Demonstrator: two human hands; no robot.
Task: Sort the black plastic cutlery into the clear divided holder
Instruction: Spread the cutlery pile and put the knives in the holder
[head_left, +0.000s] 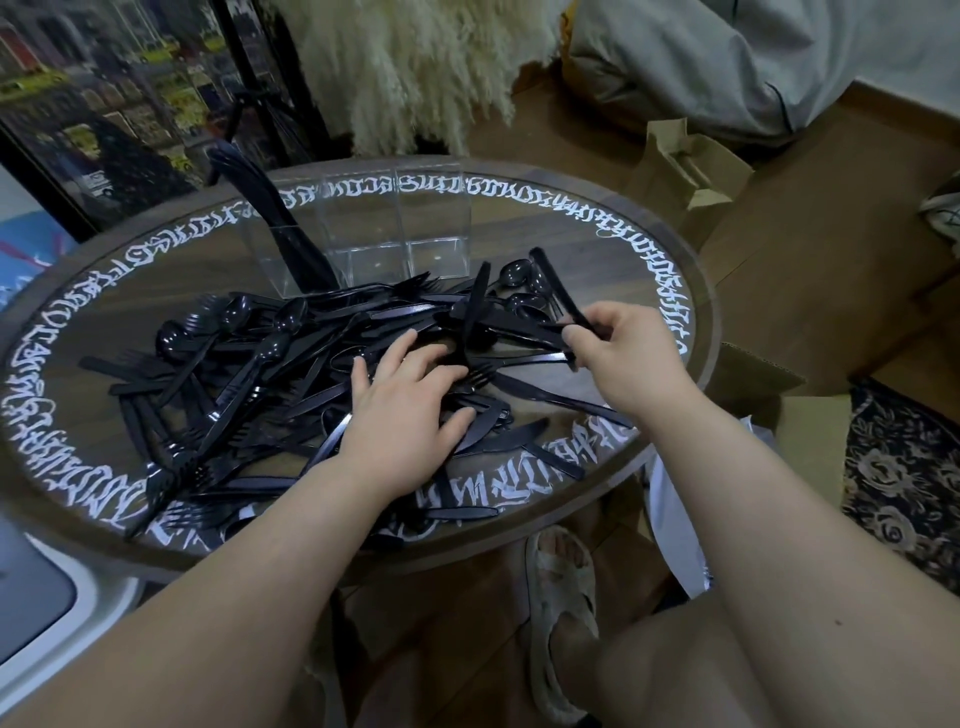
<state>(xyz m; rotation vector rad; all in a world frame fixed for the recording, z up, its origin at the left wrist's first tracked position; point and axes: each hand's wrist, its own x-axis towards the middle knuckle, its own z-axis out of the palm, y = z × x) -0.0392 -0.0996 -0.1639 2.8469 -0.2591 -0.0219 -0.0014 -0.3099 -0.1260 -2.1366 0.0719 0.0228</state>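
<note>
Gripping what looks like a black knife (558, 291), right hand (623, 358) fingers curled, left hand (410, 410) spread flat on cutlery pile (249, 374)

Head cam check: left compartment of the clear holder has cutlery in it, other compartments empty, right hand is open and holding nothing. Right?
Not quite. The clear holder does have black cutlery standing in its left compartment, and the others look empty. But the right hand is not open: the head view shows its fingers curled in a grip on a few black pieces lifted from the pile.

White ornate calligraphic lettering ringing the round table's rim (670, 270), none of it legible.
</note>
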